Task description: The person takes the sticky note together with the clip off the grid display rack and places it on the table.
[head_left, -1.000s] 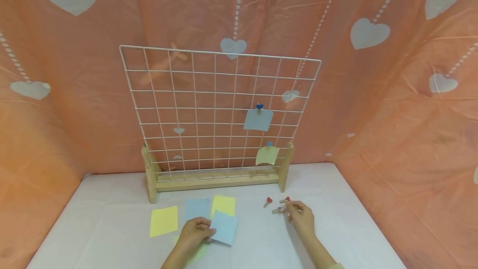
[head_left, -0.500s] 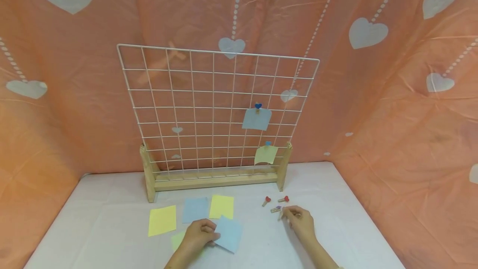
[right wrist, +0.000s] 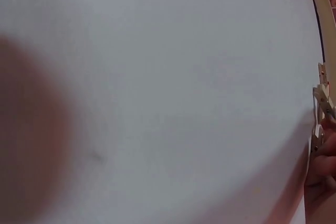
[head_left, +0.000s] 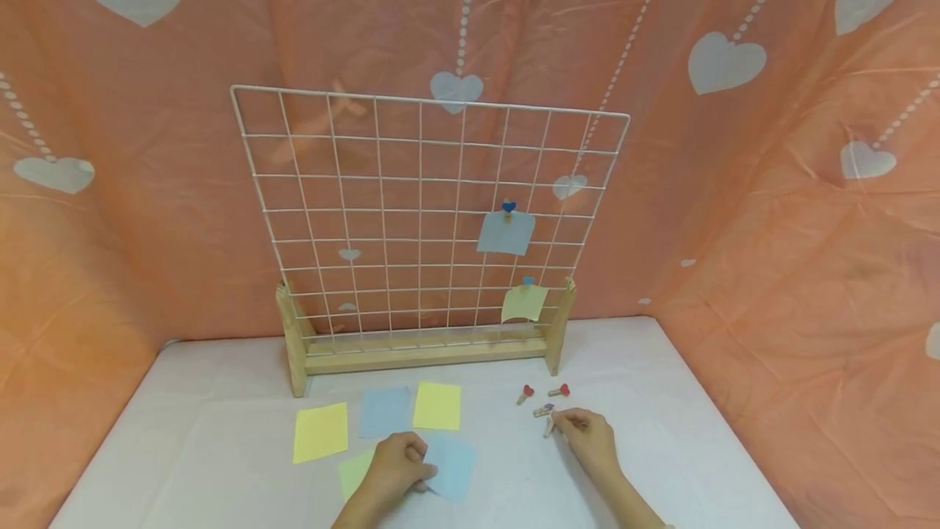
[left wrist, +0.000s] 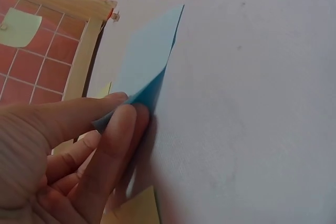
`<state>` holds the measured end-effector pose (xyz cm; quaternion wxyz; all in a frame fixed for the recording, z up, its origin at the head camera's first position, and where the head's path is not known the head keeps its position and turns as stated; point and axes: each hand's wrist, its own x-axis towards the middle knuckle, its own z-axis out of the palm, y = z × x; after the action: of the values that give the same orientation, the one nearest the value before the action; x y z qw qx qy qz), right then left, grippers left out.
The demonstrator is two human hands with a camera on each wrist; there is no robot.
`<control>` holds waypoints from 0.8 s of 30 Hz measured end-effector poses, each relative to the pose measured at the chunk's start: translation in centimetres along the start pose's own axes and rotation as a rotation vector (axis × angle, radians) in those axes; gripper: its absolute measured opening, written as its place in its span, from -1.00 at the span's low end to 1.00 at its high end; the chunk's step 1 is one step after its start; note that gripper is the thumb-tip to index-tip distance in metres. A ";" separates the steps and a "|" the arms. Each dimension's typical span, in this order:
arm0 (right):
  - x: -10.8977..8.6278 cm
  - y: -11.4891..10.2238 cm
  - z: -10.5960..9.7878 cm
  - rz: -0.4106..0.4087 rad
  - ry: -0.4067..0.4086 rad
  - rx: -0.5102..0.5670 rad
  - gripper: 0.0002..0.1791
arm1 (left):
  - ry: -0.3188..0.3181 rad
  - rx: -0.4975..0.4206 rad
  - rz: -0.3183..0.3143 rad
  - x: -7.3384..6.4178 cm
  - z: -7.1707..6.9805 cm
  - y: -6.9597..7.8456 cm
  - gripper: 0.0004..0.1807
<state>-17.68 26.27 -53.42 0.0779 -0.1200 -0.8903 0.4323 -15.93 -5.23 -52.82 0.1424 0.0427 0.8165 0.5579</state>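
Observation:
Between thumb and fingers, my left hand (head_left: 396, 468) pinches the near-left corner of a light blue sticky note (head_left: 451, 464). The left wrist view shows that note (left wrist: 149, 51) bent along the pinched edge, low over the white table. My right hand (head_left: 587, 435) holds a small wooden clothespin (head_left: 548, 428) by one end, its other end pointing down; the fingers cover its top. Just beyond lie a clothespin with a purple heart (head_left: 543, 411) and two with red hearts (head_left: 526, 394) (head_left: 562, 390). At the right edge of the right wrist view, fingers (right wrist: 324, 163) appear beside clothespins.
Behind the hands stands a white wire grid (head_left: 421, 211) in a wooden base (head_left: 426, 357). A blue note (head_left: 507, 233) and a pale green note (head_left: 525, 303) hang clipped at its right. Yellow notes (head_left: 321, 433) (head_left: 436, 406), another blue note (head_left: 385, 412) and a green note (head_left: 354, 470) lie on the table.
My right hand has drawn back slightly from the group of clothespins with one between its fingers. My left hand has shifted a little right and nearer with the blue sticky note.

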 end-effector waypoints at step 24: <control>0.2 0.3 0.1 -0.110 0.019 -0.091 -0.84 | 0.098 0.404 0.066 -0.3 1.0 1.6 -0.65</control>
<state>-17.86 26.47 -53.70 0.1046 -0.0785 -0.9135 0.3854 -15.55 -3.79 -51.61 0.0726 0.0700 0.9159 0.3886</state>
